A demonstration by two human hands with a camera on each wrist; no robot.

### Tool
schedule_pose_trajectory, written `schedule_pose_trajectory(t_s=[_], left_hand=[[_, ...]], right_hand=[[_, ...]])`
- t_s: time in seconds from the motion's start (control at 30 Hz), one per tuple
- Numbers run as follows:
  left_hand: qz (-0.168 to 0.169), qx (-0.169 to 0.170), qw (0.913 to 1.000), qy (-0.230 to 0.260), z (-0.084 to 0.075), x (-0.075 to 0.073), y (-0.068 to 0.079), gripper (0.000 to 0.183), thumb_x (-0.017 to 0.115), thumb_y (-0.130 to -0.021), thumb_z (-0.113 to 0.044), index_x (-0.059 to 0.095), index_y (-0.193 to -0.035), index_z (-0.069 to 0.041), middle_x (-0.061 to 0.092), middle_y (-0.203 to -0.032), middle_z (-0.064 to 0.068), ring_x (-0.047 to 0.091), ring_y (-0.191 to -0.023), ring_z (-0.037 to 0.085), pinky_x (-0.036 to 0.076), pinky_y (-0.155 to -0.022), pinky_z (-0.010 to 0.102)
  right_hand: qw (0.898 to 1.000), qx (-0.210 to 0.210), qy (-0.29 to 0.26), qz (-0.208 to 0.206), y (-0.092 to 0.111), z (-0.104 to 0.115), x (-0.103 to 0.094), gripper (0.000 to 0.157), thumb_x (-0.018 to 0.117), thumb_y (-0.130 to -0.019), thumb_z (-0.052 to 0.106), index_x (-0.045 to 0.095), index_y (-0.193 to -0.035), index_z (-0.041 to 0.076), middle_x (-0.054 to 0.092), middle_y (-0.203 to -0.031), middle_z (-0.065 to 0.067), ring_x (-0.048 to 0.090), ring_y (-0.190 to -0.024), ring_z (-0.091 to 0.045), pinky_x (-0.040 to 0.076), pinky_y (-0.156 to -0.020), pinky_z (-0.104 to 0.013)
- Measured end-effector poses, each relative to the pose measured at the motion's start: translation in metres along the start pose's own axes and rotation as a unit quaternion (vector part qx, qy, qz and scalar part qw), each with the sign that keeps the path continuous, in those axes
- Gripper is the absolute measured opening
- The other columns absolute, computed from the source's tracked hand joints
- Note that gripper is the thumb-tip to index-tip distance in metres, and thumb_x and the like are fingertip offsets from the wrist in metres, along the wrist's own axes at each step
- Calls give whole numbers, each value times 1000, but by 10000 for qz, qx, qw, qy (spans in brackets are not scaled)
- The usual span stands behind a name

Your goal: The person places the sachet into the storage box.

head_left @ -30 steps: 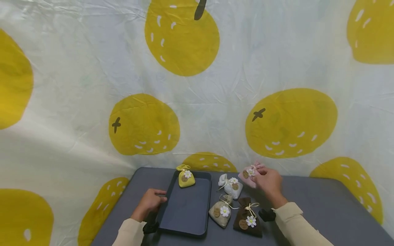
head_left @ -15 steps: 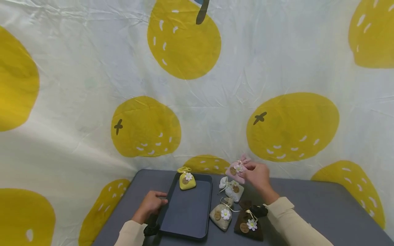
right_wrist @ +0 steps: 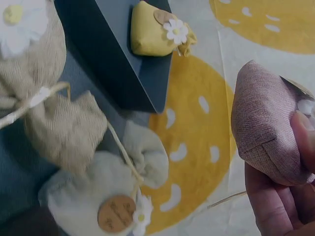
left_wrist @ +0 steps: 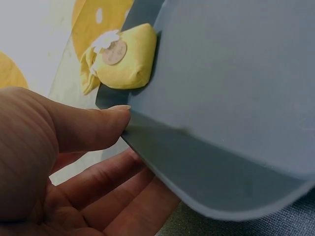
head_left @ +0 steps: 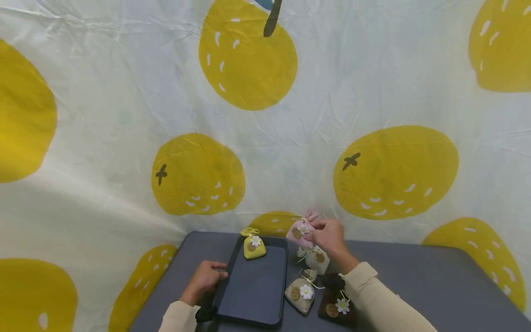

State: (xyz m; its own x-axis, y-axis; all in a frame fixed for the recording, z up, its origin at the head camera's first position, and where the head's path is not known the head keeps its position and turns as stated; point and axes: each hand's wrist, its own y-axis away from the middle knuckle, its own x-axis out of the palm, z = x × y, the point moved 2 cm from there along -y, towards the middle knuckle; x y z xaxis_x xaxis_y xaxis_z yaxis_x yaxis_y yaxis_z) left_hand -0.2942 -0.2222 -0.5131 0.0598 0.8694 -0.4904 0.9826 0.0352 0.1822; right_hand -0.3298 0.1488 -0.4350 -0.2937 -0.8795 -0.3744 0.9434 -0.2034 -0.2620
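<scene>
A pink drawstring pouch (head_left: 299,233) with a white flower hangs from my right hand (head_left: 330,237), pinched between thumb and fingers above the table. In the right wrist view the pouch (right_wrist: 263,123) shows its stuffed bottom corner. My left hand (head_left: 204,279) grips the left rim of a dark grey tray (head_left: 253,286); in the left wrist view the thumb (left_wrist: 93,128) lies over the rim and the fingers are underneath. Inside the tray's far left corner sits a yellow pouch (head_left: 254,248). A white pouch (head_left: 317,260) lies below my right hand, partly covered by it.
Right of the tray lie a beige pouch (head_left: 300,296) and a dark brown pouch (head_left: 336,310), the brown one partly hidden by my right wrist. The grey table (head_left: 406,276) ends at a fruit-print cloth (head_left: 298,152) behind.
My right hand has carried the pink pouch leftward, from beyond the white pouch to near the tray's far right corner. My left hand stays on the tray rim.
</scene>
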Motion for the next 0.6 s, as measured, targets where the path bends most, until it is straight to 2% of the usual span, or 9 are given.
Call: schedule_pose_trajectory(t_s=[0.1, 0.33, 0.6], left_hand=[[5, -20, 10000, -53, 1, 0, 0, 34, 72, -91, 0, 71, -123, 10, 75, -104, 19, 73, -84, 25, 63, -68, 47], [48, -15, 10000, -51, 3, -2, -4, 35, 71, -92, 0, 70, -125, 10, 76, -102, 18, 74, -83, 25, 63, -67, 47], [104, 66, 9999, -39, 6, 0, -2, 36, 71, -92, 0, 69, -126, 11, 76, -105, 20, 75, -84, 27, 63, -68, 47]], right_hand=[[9999, -7, -124, 39, 0, 1, 9, 18, 83, -69, -5, 82, -87, -6, 77, -77, -16, 62, -68, -14, 52, -56, -25], [9997, -230, -1, 31, -2, 8, 23, 19, 84, -68, -4, 83, -87, -3, 78, -76, -16, 66, -68, -15, 51, -58, -25], [9997, -161, -161, 6, -4, 12, 40, 20, 85, -65, -5, 83, -85, -2, 78, -75, -14, 65, -69, -14, 52, -59, -25]])
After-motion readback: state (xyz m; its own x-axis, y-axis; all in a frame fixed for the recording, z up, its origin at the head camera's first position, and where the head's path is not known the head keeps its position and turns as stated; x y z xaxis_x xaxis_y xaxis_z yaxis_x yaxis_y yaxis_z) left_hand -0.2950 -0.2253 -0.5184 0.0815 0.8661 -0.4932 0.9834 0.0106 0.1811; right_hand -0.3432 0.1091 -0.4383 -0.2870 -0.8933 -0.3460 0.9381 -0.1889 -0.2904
